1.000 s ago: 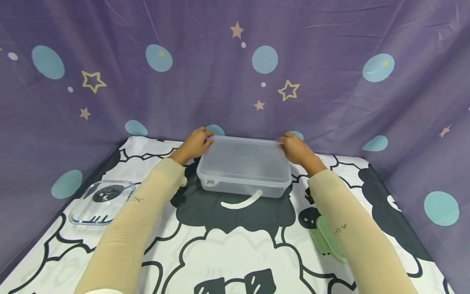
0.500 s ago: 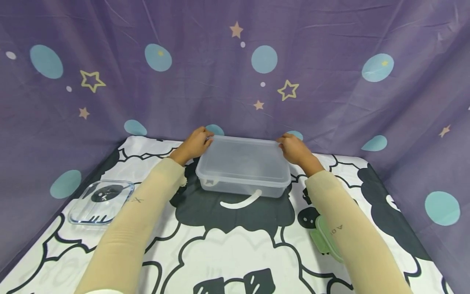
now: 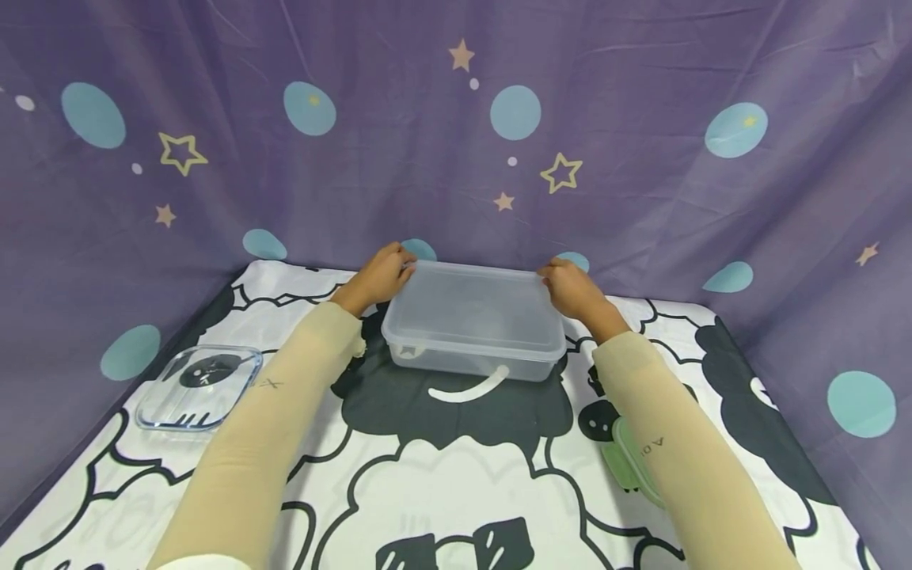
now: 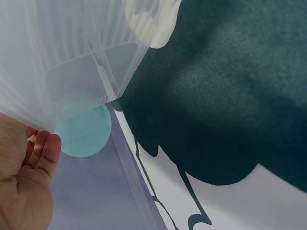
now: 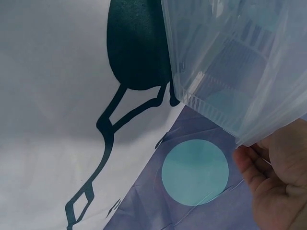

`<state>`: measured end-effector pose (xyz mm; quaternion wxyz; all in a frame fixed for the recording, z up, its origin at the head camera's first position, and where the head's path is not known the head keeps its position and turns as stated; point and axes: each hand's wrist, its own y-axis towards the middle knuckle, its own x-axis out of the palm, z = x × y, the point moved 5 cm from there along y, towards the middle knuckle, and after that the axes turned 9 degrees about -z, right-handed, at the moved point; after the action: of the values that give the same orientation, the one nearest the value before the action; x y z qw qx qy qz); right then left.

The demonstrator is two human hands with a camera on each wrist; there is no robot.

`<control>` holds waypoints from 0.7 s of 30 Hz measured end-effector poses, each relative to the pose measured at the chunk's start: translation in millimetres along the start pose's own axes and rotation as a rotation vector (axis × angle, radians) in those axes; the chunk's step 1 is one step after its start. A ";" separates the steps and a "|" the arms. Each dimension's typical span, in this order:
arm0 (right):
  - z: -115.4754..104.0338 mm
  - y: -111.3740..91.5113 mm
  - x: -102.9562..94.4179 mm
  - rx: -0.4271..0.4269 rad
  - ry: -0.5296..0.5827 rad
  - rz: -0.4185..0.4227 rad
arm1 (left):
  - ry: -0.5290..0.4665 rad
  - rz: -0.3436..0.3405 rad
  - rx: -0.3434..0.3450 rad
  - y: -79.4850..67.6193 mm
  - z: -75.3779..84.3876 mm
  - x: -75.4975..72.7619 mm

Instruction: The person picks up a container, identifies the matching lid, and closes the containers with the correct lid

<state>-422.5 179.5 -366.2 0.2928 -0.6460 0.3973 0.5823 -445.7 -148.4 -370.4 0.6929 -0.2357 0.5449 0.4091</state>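
Note:
A translucent rectangular plastic storage container (image 3: 476, 313), its lid on, stands at the far middle of the table in the head view. At its far left corner my left hand (image 3: 378, 279) grips the rim of the lid. My right hand (image 3: 574, 293) holds the same rim at the far right corner. In the left wrist view, curled fingers (image 4: 47, 152) meet the container's edge; the fingers (image 5: 250, 165) in the right wrist view do likewise. Ribbed walls of the container (image 5: 225, 62) show through the clear plastic. Both thumbs are hard to see.
A clear glass dish (image 3: 160, 405) with rounded corners lies on the left, beside my left sleeve. To the right, a green lid with a side flap (image 3: 622, 465) is partly covered by my right sleeve. A purple curtain (image 3: 456, 214) hangs right behind the table.

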 end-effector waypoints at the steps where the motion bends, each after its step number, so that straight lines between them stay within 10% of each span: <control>1: 0.2 0.1 -0.5 0.003 0.001 -0.001 | -0.001 0.002 0.001 0.4 0.0 -0.4; 21: 4.3 -1.2 -4.6 -0.042 0.002 0.013 | 0.023 0.002 -0.005 -4.3 4.6 -5.1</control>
<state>-423.7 184.5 -362.5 0.2749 -0.6498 0.3896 0.5919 -439.8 -148.8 -364.7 0.6856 -0.2414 0.5521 0.4085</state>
